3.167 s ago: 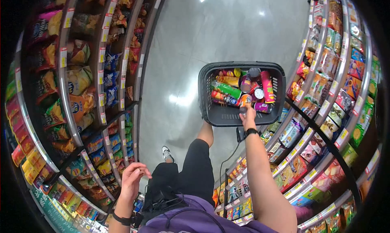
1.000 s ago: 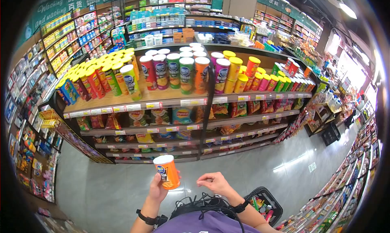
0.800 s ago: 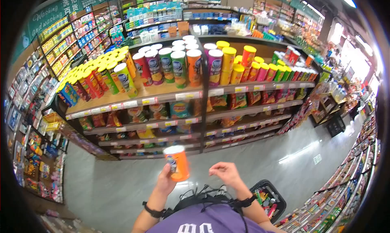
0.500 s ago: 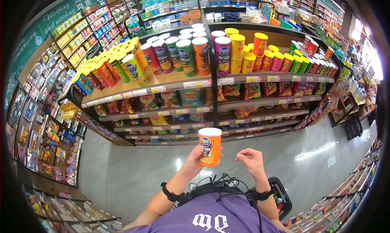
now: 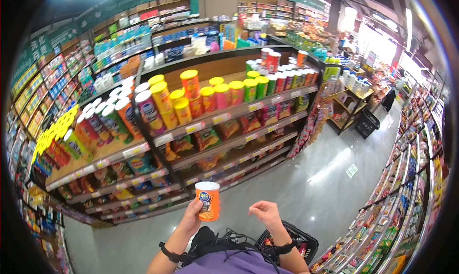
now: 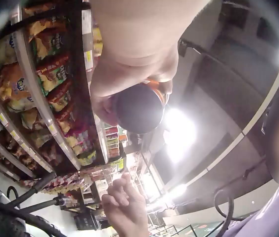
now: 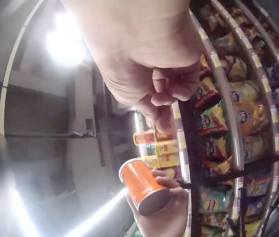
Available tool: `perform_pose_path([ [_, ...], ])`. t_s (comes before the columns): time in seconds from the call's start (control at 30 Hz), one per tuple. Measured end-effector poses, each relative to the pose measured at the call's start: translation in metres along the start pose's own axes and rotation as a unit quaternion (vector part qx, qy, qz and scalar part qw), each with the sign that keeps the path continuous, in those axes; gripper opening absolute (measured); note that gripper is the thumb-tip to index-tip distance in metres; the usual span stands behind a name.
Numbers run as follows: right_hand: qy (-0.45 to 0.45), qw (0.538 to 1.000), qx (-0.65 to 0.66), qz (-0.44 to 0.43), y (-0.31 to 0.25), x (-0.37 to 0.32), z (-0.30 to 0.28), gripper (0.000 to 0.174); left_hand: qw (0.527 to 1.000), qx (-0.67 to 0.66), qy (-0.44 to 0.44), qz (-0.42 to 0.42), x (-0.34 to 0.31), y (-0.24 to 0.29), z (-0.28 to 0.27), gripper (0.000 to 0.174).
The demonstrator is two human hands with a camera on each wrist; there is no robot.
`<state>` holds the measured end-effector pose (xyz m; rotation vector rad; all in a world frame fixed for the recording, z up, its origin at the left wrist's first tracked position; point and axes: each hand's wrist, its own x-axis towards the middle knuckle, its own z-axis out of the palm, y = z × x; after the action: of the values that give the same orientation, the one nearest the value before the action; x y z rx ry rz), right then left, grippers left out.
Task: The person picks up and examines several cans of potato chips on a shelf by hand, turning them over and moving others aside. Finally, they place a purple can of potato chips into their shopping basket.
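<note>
My left hand [image 5: 191,216] grips a short orange can [image 5: 208,206] with a white lid, held upright in front of the body. In the left wrist view the can's dark round base [image 6: 140,109] faces the camera, with fingers wrapped round the side. To the right of the can, my right hand [image 5: 267,214] is raised with its fingers loosely curled and nothing in them. The right wrist view shows those bent fingers [image 7: 171,91] close up, apart from the orange can [image 7: 143,181] below. Behind the right forearm is a black basket [image 5: 311,240], its contents mostly hidden.
Ahead runs a shelf unit [image 5: 222,117] with yellow-lidded and white-lidded canisters on top and bagged snacks below. More shelves [image 5: 382,216] line the right side. Grey floor [image 5: 330,178] lies between; another black basket [image 5: 367,123] stands farther along.
The right hand earlier held an orange can in the basket; now the left hand has an orange can and the right is empty. Lately the view has swung right, both hands staying apart.
</note>
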<state>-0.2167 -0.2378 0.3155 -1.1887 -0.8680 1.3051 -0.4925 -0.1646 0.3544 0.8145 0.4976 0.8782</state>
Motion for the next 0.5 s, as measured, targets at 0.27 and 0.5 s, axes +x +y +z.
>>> perform_pose_path([
  [0.27, 0.025, 0.998, 0.049, 0.016, 0.005, 0.016, -0.041, 0.008, 0.998, 0.000, -0.023, -0.058, 0.066, -0.013, 0.024, 0.064],
  [0.5, 0.027, 0.999, 0.013, 0.024, -0.018, 0.055, -0.061, 0.013, 0.992, 0.038, -0.033, -0.113, 0.135, -0.032, 0.017, 0.070],
])
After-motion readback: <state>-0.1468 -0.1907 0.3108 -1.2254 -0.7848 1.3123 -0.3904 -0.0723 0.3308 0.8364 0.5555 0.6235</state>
